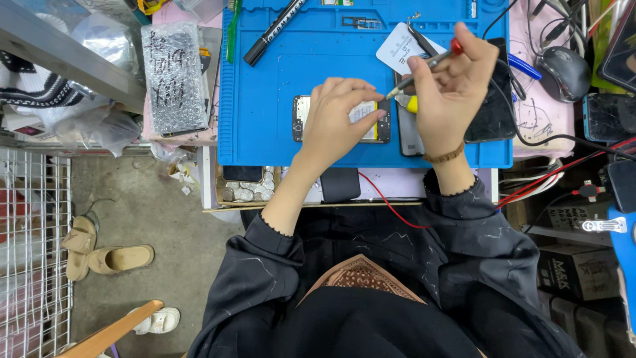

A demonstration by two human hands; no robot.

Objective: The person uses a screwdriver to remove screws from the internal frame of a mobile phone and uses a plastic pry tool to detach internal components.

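Observation:
An opened smartphone (301, 118) lies flat on the blue work mat (265, 86), its insides facing up. My left hand (339, 119) rests over it, fingertips pinched at its right end. My right hand (450, 89) holds a thin screwdriver (424, 67) with a red cap, its tip pointing down-left to the phone's upper right corner, beside my left fingertips. A second dark phone (490, 119) lies under my right hand, and a grey panel (407, 136) sits between the two phones.
A black marker (271, 33) and a green toothbrush (232, 30) lie on the mat's far left. A white card (401, 45) lies beside tweezers. A bubble-wrapped packet (173, 76) sits left of the mat. A computer mouse (563, 69), cables and cracked phones crowd the right. Sandals (99, 255) are on the floor.

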